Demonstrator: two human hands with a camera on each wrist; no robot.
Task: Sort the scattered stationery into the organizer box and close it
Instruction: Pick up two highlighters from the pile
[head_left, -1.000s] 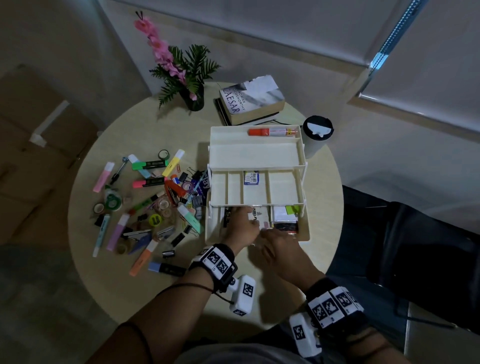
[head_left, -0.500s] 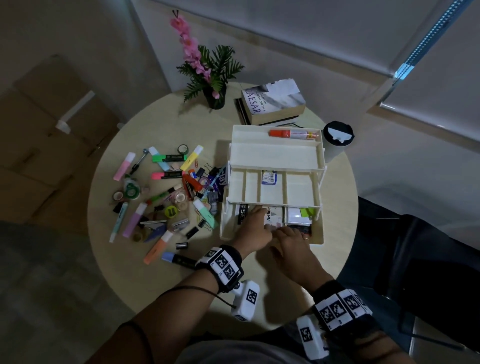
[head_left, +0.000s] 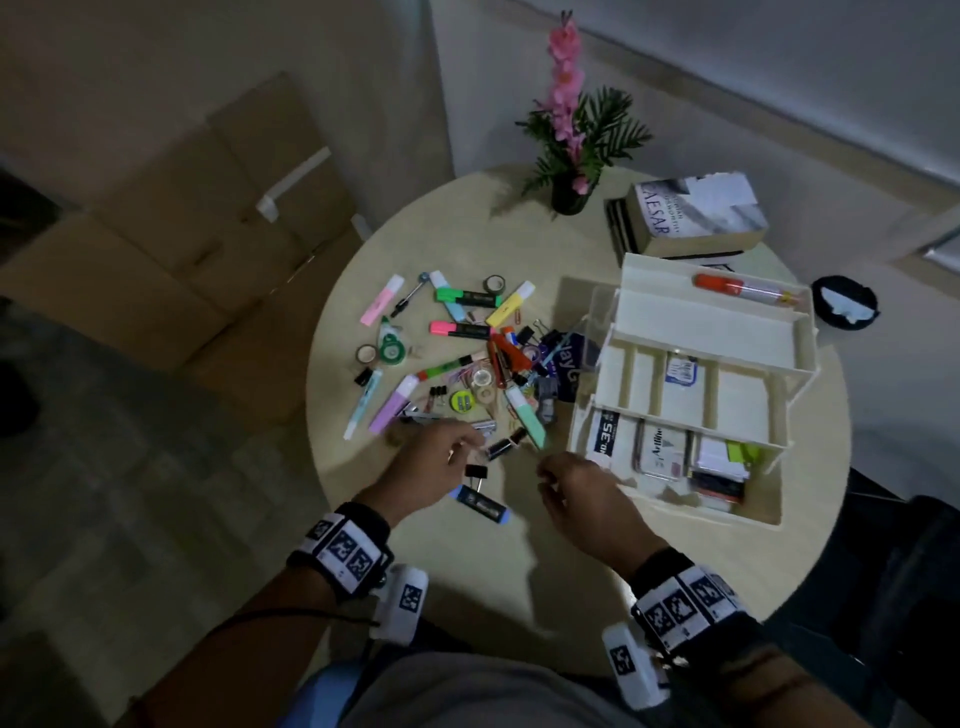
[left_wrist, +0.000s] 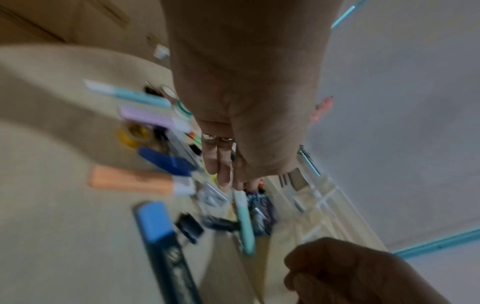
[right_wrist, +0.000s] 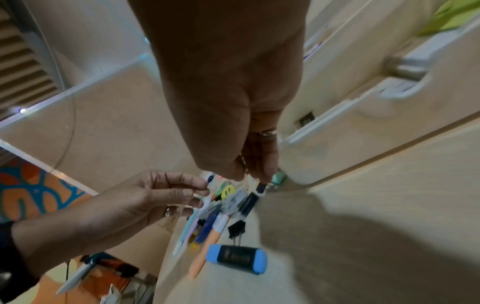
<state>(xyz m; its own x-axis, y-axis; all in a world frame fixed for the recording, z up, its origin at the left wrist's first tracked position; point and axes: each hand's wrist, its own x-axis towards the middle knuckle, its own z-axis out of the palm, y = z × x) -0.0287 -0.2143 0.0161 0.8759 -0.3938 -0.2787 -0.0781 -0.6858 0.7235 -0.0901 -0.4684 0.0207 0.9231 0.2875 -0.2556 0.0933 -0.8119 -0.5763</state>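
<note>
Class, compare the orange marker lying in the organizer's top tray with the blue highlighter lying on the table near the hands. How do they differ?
The orange marker is already stored in the organizer box; the blue highlighter is unsorted on the table. The marker is longer and slimmer, with a clear section; the highlighter is stubby with a dark body. Both lie flat.

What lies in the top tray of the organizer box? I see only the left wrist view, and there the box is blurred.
Observer: The head view shows one orange-capped marker in the top tray of the organizer box.
Operator: And the middle tier?
Observer: Only a small white packet, in the third compartment from the left.
Operator: Does the left hand hold something?
Observer: In the right wrist view the left hand holds nothing; its fingers are loosely curled.
</note>
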